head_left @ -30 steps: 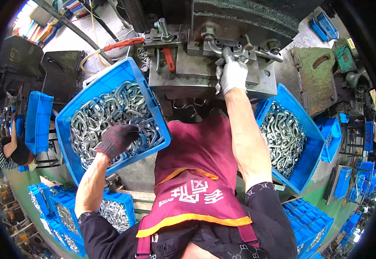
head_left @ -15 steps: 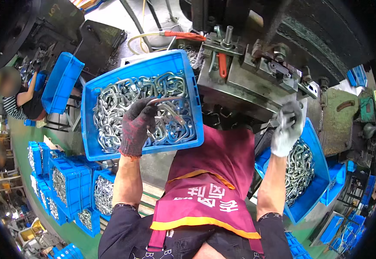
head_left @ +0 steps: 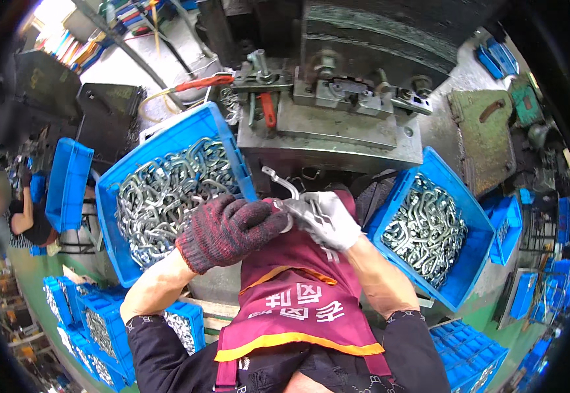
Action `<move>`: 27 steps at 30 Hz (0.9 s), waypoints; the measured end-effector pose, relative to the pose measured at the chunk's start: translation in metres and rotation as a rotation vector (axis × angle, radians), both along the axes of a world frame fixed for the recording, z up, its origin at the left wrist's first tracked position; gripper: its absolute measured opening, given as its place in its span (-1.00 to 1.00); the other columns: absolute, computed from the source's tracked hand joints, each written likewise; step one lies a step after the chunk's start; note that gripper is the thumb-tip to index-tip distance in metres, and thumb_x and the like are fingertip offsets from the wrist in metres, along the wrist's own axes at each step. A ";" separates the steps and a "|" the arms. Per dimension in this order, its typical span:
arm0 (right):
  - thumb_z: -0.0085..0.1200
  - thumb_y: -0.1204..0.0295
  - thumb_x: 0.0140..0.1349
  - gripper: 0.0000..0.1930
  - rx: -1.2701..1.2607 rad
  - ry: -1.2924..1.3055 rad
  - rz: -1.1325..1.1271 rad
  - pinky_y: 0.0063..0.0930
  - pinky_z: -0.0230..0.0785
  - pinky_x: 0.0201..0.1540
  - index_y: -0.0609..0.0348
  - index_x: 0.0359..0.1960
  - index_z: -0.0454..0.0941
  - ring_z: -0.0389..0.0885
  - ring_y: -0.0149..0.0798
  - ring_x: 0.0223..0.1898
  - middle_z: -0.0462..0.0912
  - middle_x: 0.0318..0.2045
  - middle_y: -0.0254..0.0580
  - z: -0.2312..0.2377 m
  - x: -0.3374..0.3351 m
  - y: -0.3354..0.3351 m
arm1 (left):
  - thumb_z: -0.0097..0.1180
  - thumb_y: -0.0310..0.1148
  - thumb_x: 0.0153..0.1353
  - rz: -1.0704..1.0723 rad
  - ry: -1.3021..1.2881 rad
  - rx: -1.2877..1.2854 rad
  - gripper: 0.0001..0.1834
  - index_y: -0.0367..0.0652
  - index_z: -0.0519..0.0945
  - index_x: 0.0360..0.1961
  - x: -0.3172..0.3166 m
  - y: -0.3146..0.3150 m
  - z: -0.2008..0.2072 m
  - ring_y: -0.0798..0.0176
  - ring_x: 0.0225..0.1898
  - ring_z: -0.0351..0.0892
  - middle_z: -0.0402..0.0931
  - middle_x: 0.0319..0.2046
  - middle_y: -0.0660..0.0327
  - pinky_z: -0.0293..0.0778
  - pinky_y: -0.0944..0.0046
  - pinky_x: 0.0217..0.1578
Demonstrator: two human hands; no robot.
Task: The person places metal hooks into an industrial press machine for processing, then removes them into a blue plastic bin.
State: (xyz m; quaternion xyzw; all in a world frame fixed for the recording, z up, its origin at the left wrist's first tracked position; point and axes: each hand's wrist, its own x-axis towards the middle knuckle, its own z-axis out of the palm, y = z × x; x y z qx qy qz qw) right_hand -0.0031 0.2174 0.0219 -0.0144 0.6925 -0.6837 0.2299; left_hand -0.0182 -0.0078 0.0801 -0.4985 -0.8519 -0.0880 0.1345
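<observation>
My left hand (head_left: 236, 229), in a dark red and black knit glove, is closed at the front of my apron, its fingertips against the end of a bent metal rod (head_left: 283, 181). My right hand (head_left: 329, 221), in a white and grey glove, meets it there with curled fingers. The rod's flattened end points up and away from both hands. Thin metal lengths (head_left: 332, 254) stick out below the right palm; whether they are more rods or a tool is unclear. Gloves hide where the pieces cross.
A blue crate (head_left: 109, 196) of bent metal rods stands at left, another blue crate (head_left: 483, 245) at right. Ahead is a press with a steel die block (head_left: 337, 124) and a red-handled tool (head_left: 268, 110). Stacked crates (head_left: 95, 304) and another person (head_left: 29, 216) are at far left.
Both hands have come together before my apron, the left from over the left crate, the right from beside the press. The view has turned, so the press now sits straight ahead.
</observation>
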 end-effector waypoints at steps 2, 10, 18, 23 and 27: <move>0.15 0.20 0.23 -0.70 -0.125 -0.220 -0.212 -0.62 0.07 -0.75 0.18 -0.50 0.54 0.28 -0.58 -0.76 0.41 -0.73 -0.43 -0.001 -0.003 -0.007 | 0.17 -0.23 0.03 0.033 -0.088 0.057 -0.55 0.22 0.52 0.02 -0.009 0.004 -0.011 0.12 -0.47 0.60 0.55 -0.35 0.24 0.52 0.18 -0.51; 0.03 0.12 0.24 -0.63 0.155 0.319 -0.745 -0.47 0.20 -0.66 0.22 -0.25 0.59 0.39 -0.39 -0.74 0.45 -0.73 -0.21 -0.030 -0.086 0.042 | 0.22 -0.23 0.04 0.791 -0.458 -0.121 -0.53 0.00 0.54 0.03 -0.018 -0.052 -0.043 -0.02 -0.19 0.62 0.60 -0.16 0.05 0.53 0.07 -0.23; 0.15 0.18 0.24 -0.61 -0.128 0.103 -0.929 -0.49 0.18 -0.65 0.14 -0.67 0.45 0.33 -0.40 -0.74 0.44 -0.76 -0.30 -0.014 -0.127 0.028 | 0.11 -0.36 0.19 0.976 -0.687 0.410 -0.65 -0.08 0.55 0.02 0.006 -0.096 -0.074 0.14 -0.23 0.63 0.62 -0.17 0.09 0.53 0.24 -0.25; -0.03 0.04 0.29 -0.53 -0.048 0.099 -0.966 -0.46 0.19 -0.78 0.24 -0.51 0.55 0.34 -0.38 -0.82 0.45 -0.77 -0.25 -0.019 -0.130 0.028 | 0.07 -0.43 0.25 0.901 -0.874 1.334 -0.57 -0.29 0.42 0.15 0.011 -0.064 -0.052 0.37 -0.30 0.55 0.55 -0.10 0.11 0.49 0.40 -0.38; 0.00 0.08 0.27 -0.55 -0.057 0.098 -0.993 -0.45 0.14 -0.78 0.21 -0.61 0.54 0.32 -0.37 -0.83 0.41 -0.81 -0.25 -0.021 -0.131 0.032 | 0.04 -0.43 0.26 0.805 -1.062 1.551 -0.47 -0.27 0.29 0.25 0.011 -0.027 -0.050 0.42 -0.49 0.47 0.54 -0.20 0.09 0.46 0.42 -0.46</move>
